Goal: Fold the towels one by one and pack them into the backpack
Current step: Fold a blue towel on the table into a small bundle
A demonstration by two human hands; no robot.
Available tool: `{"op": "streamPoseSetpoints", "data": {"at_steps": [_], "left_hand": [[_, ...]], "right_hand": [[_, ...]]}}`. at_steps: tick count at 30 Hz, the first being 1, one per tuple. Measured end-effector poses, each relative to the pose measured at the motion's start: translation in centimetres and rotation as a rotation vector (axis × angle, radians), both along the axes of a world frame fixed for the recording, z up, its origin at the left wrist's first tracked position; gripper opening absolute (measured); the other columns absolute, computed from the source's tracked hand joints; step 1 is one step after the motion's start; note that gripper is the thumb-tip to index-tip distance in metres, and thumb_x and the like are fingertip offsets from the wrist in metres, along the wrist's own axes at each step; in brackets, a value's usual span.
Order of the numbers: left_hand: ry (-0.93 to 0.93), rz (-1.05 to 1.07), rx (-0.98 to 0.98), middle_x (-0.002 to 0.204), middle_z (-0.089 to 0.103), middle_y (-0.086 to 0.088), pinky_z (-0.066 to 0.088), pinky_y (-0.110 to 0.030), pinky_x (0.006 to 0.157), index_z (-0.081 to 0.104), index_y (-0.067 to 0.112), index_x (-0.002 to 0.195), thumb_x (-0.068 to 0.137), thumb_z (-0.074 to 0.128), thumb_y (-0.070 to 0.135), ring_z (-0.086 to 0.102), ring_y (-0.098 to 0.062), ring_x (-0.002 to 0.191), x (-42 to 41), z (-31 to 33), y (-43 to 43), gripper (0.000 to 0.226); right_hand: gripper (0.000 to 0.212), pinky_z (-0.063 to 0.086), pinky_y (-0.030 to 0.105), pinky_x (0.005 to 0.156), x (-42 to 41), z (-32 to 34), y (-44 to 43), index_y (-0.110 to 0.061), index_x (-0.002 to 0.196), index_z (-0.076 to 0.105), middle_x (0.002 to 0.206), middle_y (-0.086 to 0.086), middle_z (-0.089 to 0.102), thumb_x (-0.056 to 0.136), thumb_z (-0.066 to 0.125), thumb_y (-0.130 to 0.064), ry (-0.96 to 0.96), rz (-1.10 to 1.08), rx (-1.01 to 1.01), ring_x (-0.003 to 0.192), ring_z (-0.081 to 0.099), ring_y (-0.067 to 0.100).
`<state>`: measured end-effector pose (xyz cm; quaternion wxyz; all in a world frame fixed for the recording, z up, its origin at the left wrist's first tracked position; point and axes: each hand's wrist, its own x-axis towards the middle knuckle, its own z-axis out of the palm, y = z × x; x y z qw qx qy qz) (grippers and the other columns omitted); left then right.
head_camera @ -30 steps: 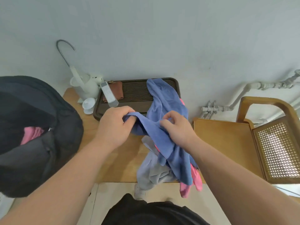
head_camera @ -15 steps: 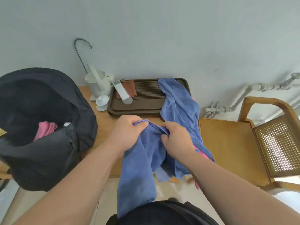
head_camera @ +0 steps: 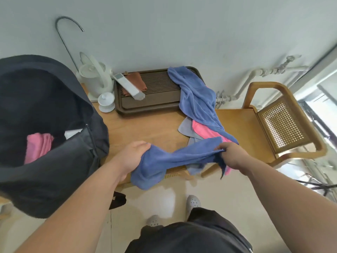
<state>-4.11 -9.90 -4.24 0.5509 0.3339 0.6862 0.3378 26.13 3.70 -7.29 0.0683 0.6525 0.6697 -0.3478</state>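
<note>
Backpack (head_camera: pixel 45 170) left of tray (head_camera: pixel 155 106) (chair (head_camera: pixel 284 125) right), on table (head_camera: pixel 142 128).

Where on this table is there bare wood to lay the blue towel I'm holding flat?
Bare wooden tabletop lies between the black backpack, the brown slatted tray and the heap of blue, pink and grey towels. The wooden chair seat right of the heap is also bare. Crowded at the back: white kettle, white lidded cup, tray.
</note>
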Motion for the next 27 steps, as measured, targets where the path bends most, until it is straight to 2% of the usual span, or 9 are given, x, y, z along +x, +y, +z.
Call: {"op": "streamPoseSetpoints", "data": {"at_steps": [6, 9, 12, 14, 17, 21, 23, 25, 27], "left_hand": [[-0.237, -0.127, -0.126, 0.082, 0.054, -0.011, 0.043, -0.034, 0.072, 0.058, 0.006, 0.088, 0.102, 0.054, 0.020, 0.051, -0.022, 0.078, -1.7, 0.6, -0.2, 0.020], [-0.088, 0.113, -0.072, 0.088, 0.056, -0.015, 0.041, -0.035, 0.071, 0.060, 0.002, 0.097, 0.103, 0.051, 0.026, 0.054, -0.024, 0.080, -2.5, -0.9, 1.2, 0.027], [0.263, 0.362, -0.049, 0.085, 0.053, -0.011, 0.036, -0.035, 0.067, 0.057, -0.002, 0.095, 0.103, 0.046, 0.032, 0.049, -0.024, 0.077, -2.8, -3.6, 2.7, 0.036], [0.374, 0.355, -0.055, 0.077, 0.045, -0.008, 0.032, -0.035, 0.063, 0.049, 0.004, 0.083, 0.104, 0.044, 0.030, 0.041, -0.023, 0.072, -2.4, -5.3, 3.1, 0.033], [0.451, 0.254, -0.110, 0.070, 0.037, -0.006, 0.026, -0.035, 0.058, 0.039, 0.015, 0.077, 0.104, 0.043, 0.027, 0.033, -0.021, 0.064, -1.5, -7.3, 4.0, 0.030], [0.494, 0.294, -0.181, 0.068, 0.040, -0.005, 0.027, -0.035, 0.057, 0.040, 0.014, 0.075, 0.103, 0.045, 0.025, 0.036, -0.022, 0.064, -0.9, -9.4, 6.1, 0.030], [0.505, 0.337, -0.229, 0.068, 0.040, -0.004, 0.026, -0.034, 0.056, 0.038, 0.015, 0.074, 0.103, 0.044, 0.027, 0.036, -0.022, 0.063, -0.4, -10.1, 7.5, 0.032], [0.525, 0.400, -0.266, 0.069, 0.042, -0.005, 0.027, -0.035, 0.056, 0.038, 0.015, 0.075, 0.103, 0.043, 0.028, 0.037, -0.024, 0.065, -0.1, -10.8, 9.2, 0.032], [0.521, 0.477, -0.291, 0.070, 0.043, -0.006, 0.029, -0.035, 0.057, 0.038, 0.015, 0.076, 0.103, 0.042, 0.031, 0.038, -0.025, 0.065, 0.3, -11.4, 10.9, 0.032]], "right_hand": [[0.023, 0.055, 0.037, 0.090, -1.1, 4.5, 1.5, -0.020, 0.095, 0.076, 0.101, 0.005, 0.076, 0.099, 0.054, -0.017, 0.294, 0.130, -0.413, 0.095, 0.070, 0.022], [0.020, 0.047, 0.031, 0.084, -1.6, 4.1, 3.5, -0.022, 0.094, 0.075, 0.100, 0.000, 0.072, 0.098, 0.056, -0.027, 0.010, 0.302, -0.071, 0.099, 0.063, 0.022], [0.036, 0.035, 0.033, 0.061, -1.6, 3.2, 5.1, -0.017, 0.071, 0.060, 0.075, 0.002, 0.058, 0.094, 0.063, -0.045, -0.200, 0.371, 0.154, 0.079, 0.053, 0.026], [0.040, 0.035, 0.031, 0.057, -1.4, 2.7, 6.2, -0.019, 0.067, 0.059, 0.070, 0.001, 0.056, 0.085, 0.070, -0.053, -0.207, 0.355, 0.138, 0.072, 0.052, 0.022], [0.025, 0.044, 0.032, 0.062, -0.7, 1.4, 8.9, -0.019, 0.075, 0.066, 0.077, 0.000, 0.061, 0.079, 0.076, -0.041, -0.323, 0.491, 0.021, 0.079, 0.058, 0.024], [0.023, 0.048, 0.034, 0.073, 0.2, -0.4, 13.2, -0.013, 0.090, 0.069, 0.090, 0.007, 0.066, 0.095, 0.057, -0.033, -0.529, 0.564, -0.029, 0.089, 0.062, 0.028], [0.033, 0.046, 0.034, 0.072, 0.8, -2.2, 15.0, -0.004, 0.095, 0.069, 0.090, 0.012, 0.067, 0.100, 0.054, -0.032, -0.278, 0.322, 0.003, 0.086, 0.061, 0.031], [0.034, 0.042, 0.035, 0.064, 1.0, -4.3, 16.2, -0.003, 0.082, 0.063, 0.071, 0.008, 0.057, 0.101, 0.056, -0.029, 0.091, 0.006, 0.005, 0.073, 0.051, 0.027], [0.034, 0.044, 0.036, 0.062, 0.7, -6.2, 17.4, -0.008, 0.074, 0.058, 0.063, 0.003, 0.050, 0.100, 0.056, -0.030, 0.289, -0.159, -0.014, 0.067, 0.046, 0.024]]}}
